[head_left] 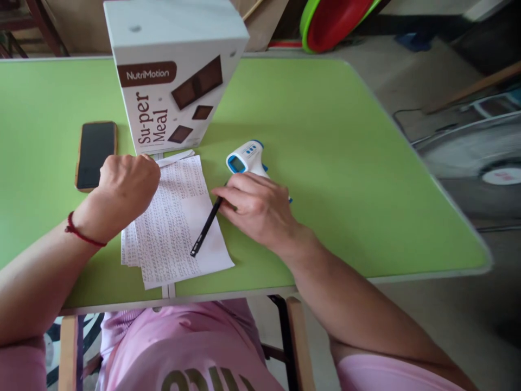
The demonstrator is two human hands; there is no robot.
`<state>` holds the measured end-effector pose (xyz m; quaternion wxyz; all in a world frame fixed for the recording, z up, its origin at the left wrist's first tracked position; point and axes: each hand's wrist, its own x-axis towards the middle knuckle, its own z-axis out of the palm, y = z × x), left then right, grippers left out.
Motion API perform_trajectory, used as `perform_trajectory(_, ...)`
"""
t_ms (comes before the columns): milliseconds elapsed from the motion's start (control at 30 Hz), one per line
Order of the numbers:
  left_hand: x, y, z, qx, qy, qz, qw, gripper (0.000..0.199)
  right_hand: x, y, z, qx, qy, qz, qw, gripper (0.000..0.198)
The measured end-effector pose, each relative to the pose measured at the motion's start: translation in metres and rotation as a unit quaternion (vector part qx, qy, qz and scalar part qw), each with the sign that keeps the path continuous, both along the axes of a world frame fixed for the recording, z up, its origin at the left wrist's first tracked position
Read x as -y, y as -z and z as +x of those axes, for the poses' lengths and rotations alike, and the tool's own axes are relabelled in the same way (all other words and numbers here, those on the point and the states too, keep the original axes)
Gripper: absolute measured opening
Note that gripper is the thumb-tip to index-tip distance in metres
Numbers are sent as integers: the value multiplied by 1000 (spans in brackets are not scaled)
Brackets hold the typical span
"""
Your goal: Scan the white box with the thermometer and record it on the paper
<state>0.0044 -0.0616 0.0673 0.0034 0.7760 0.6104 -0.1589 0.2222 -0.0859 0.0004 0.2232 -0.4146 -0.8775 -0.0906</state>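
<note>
My right hand pinches a black pen near one end, and its other end slants down over the written sheet. Under the pen lies a sheet of paper covered in rows of handwriting, with more sheets beneath its left side. At the sheets' upper left, my left hand is curled into a fist. A white folded strip of paper shows just beyond its knuckles; whatever is inside the fist is hidden. Right behind my right hand, which partly covers it, is a white and blue infrared thermometer.
A tall white NutriMotion box stands behind the papers. Left of it lies a dark-screened phone in a brown case. All rest on a green table. Beyond its far edge are green and red basins; a fan stands to the right.
</note>
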Motion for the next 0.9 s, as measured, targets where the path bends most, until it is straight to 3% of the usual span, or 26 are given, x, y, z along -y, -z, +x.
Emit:
perform_trajectory(100,-8,9,-1,-61,0,-14,998,29,4,-4,0,9,-7,-1,1000,15)
perform_trajectory(233,-14,21,-4,-21,7,26,999,33,5,-6,0,4,-7,-12,1000,15)
perform_trajectory(467,-17,34,-7,35,33,85,995,34,5,-7,2,9,-59,-95,994,11)
perform_trajectory(767,-11,18,-1,56,14,92,994,26,1,-4,3,-24,-90,-132,987,8)
perform_trajectory(833,-9,13,-1,101,7,123,987,27,-3,-3,5,-72,-83,-133,985,10)
perform_trajectory(900,-9,12,-4,212,7,192,958,31,-9,-1,10,-134,-29,-91,986,19)
